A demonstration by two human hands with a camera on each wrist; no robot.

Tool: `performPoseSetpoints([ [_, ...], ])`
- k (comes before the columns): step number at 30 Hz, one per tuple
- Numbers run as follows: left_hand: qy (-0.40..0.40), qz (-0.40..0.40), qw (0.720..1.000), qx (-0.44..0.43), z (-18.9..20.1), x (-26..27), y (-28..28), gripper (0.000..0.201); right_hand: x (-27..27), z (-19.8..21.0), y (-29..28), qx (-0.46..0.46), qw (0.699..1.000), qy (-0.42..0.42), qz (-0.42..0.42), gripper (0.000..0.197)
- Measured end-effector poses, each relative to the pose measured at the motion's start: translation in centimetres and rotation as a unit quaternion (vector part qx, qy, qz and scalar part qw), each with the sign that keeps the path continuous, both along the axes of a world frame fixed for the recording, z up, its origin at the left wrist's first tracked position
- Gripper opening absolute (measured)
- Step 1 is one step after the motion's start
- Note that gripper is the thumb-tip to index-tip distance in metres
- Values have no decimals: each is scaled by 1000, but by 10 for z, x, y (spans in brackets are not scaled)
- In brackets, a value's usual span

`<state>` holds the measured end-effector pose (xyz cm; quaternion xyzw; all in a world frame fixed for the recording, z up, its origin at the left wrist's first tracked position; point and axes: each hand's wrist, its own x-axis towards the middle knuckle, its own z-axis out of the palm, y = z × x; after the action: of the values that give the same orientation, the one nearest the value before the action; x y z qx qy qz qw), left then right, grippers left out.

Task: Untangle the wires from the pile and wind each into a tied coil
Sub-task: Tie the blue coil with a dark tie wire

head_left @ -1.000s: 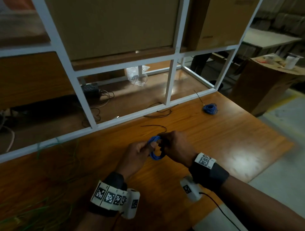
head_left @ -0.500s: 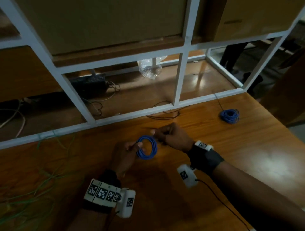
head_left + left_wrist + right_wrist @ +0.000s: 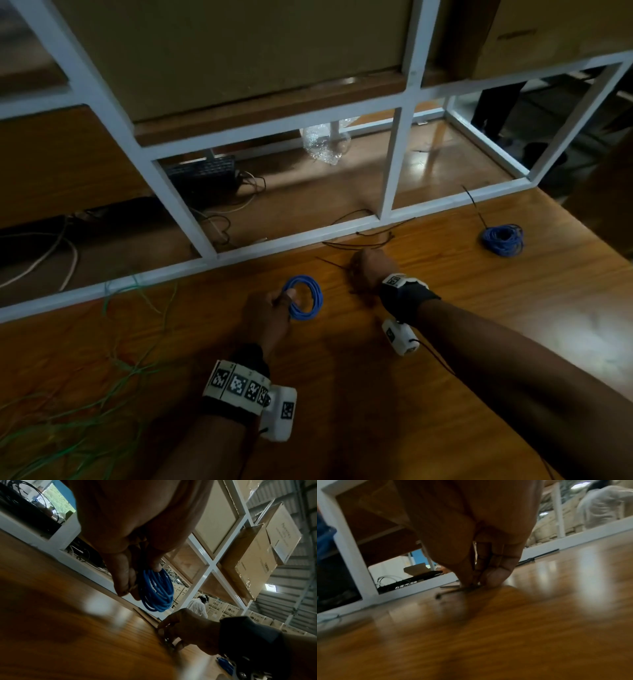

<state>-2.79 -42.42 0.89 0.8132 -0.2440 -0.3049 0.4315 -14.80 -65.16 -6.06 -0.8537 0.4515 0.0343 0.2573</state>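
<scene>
Pinched between thumb and curled fingers, the left hand (image 3: pixel 265 313) has a grip on one side of the blue coil (image 3: pixel 304 297), which hangs just above the worktop (image 3: pixel 513 325) with nothing binding its loops. The right hand (image 3: pixel 371 270) is down on the wood, fingertips (image 3: pixel 494 577) drawn together on a thin black tie (image 3: pixel 449 590); whether they have actually lifted it or only press on it cannot be told from the blurred wrist view.

Judged from this, the weak point is the coil itself: held at one spot only, its loops could fan out or spring loose if the thumb eases off while attention goes to the tie. The tie lies flat on a glossy surface (hard to get a nail under), so the fingertips may slide it away instead of raising it.

Further out, more black ties (image 3: pixel 370 238) lie by the white frame (image 3: pixel 387 164), a finished blue coil (image 3: pixel 503 240) rests well apart at right, and the green wire pile (image 3: pixel 75 404) waits at left.
</scene>
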Motion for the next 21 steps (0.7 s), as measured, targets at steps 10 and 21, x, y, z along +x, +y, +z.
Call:
performPoseSetpoints([
  [10, 126, 50, 985, -109, -5, 19, 20, 14, -44, 95, 131, 402, 850, -301, -161, 19],
  [21, -73, -17, 989, -129, -15, 7, 48, 20, -27, 96, 191, 420, 830, -290, -223, 16],
])
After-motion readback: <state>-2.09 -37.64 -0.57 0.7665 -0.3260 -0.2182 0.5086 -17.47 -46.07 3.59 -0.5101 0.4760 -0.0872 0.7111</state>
